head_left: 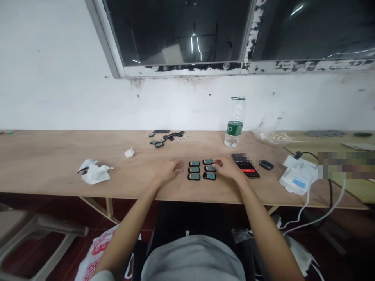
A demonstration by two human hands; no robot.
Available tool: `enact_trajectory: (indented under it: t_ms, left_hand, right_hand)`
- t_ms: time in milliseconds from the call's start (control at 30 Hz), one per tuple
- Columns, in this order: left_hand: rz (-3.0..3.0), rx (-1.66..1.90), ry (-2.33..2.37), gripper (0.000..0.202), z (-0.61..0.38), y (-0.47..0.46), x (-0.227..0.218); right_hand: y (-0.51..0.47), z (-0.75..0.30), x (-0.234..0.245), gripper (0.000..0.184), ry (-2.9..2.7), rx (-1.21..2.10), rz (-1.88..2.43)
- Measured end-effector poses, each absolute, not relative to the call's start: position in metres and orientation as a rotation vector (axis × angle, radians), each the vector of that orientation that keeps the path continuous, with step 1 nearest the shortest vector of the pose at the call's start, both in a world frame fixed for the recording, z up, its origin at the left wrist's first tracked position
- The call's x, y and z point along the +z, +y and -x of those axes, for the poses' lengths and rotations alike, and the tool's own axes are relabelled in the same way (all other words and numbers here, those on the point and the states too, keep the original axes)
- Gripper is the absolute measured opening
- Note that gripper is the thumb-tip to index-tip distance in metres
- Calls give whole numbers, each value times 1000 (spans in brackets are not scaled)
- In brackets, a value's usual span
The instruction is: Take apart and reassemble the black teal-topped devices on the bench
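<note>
Here we go: left hand [168, 172] and right hand [228, 168], fingers loosely curled, gripping nothing, flank six rounded black teal-faced modules [202, 170] on the smooth plywood table [58, 164].

From my remote view, a white plaster wall [58, 70] fills the back, with dark smudges [136, 82] just below a window [175, 31]. The window's 2 panes look dark, and a thin streak of bright light [195, 45] shows as a reflection in the left one. Its pale frame [187, 70] is badly flaked, with black patches along the sill. A long plywood table [58, 164] runs against the wall on wooden supports. Below it I can see a dark red tiled floor [131, 210], and a grey plastic chair [35, 230] stands at the lower left.
</note>
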State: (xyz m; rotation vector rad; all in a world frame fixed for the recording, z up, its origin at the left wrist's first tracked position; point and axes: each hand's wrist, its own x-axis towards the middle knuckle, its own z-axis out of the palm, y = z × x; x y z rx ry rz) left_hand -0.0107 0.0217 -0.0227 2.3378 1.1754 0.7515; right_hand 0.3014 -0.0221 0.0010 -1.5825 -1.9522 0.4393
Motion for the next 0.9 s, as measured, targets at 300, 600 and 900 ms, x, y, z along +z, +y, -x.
enact_trajectory:
  t_ms: [300,600,900]
  left_hand:
    - [-2349,707,1201,29,12,18,-17]
    - [-2400,730,1235,26,11,16,-11]
    - [-2525,983,1178,22,-5,-7,18]
  right_hand:
    - [-24,-301,0,17,-2010,478,1655]
    - [-20,-301,-1,21,-1800,746,1358]
    - [-36,-282,23,25,-1711,783,1205]
